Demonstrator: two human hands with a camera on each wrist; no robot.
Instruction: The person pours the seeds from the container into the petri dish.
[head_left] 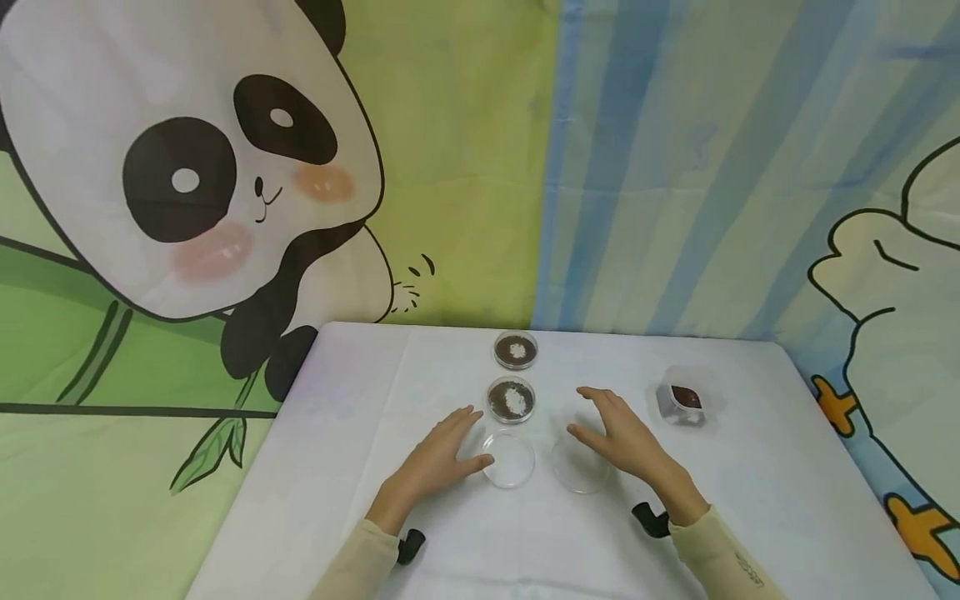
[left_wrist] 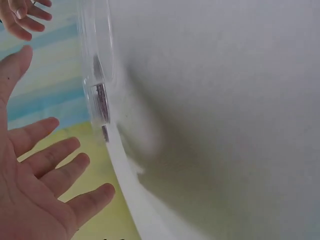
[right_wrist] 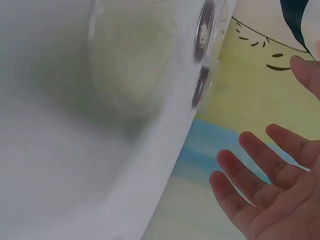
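My left hand hovers over the table with fingers spread and holds nothing. Its thumb tip overlaps the left edge of a clear round dish in the head view. My right hand, also empty with fingers apart, is above a second clear round dish that it partly covers. Beyond them stand two petri dishes in a line: the nearer petri dish and the farther petri dish. Both contain a dark brown layer with a white patch in the middle. The left wrist view shows the left palm with straight fingers.
A small clear plastic box with something dark brown in it stands at the right of the white table. Behind the table hangs a printed cloth with a panda and stripes. Black straps sit at both wrists.
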